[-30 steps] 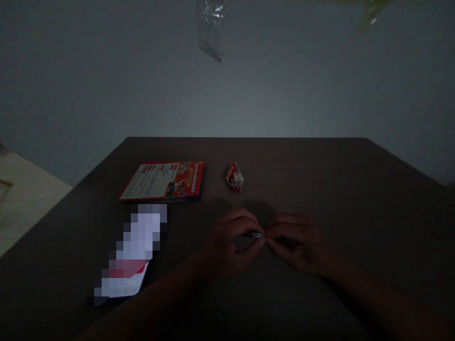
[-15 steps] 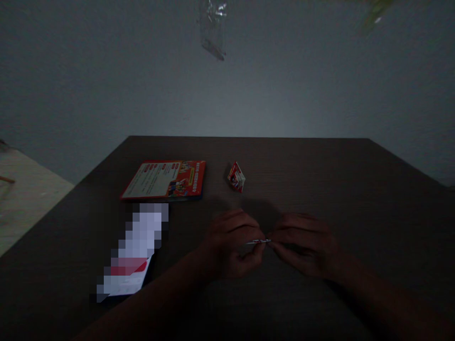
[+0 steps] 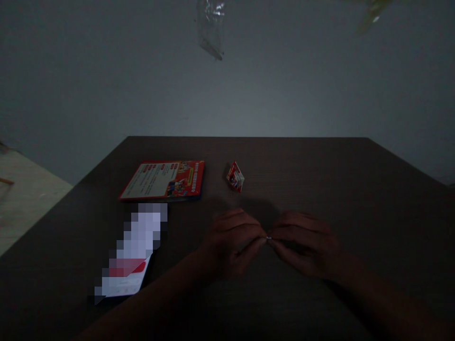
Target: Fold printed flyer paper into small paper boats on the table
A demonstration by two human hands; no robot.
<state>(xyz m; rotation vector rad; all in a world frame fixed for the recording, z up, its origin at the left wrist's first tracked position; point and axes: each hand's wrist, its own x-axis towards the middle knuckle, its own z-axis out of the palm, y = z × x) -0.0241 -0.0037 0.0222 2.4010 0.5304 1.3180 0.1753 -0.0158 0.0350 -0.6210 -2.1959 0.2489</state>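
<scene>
Between the left hand [image 3: 234,244] and the right hand [image 3: 304,244], a tiny pale piece [image 3: 269,237] is being pinched over the near half of the desk [image 3: 320,175]. Only a short sliver is being shown, its long axis seemingly being laid left to right; its ends are being hidden by fingertips, so which way it is being pointed cannot be told. Both hands are being held nearly closed, thumb and fingertips together on the piece, with the tips almost meeting. Beyond them, a folded red paper [image 3: 235,177] is being supported by the desk, one corner being pointed far. To its left a red booklet [image 3: 161,180] is being seen, with a phone [image 3: 131,255] near it on the near side. The far edge is being backed by a grey wall [image 3: 284,85]; a broad stretch of desktop is being shown right of the right hand.
</scene>
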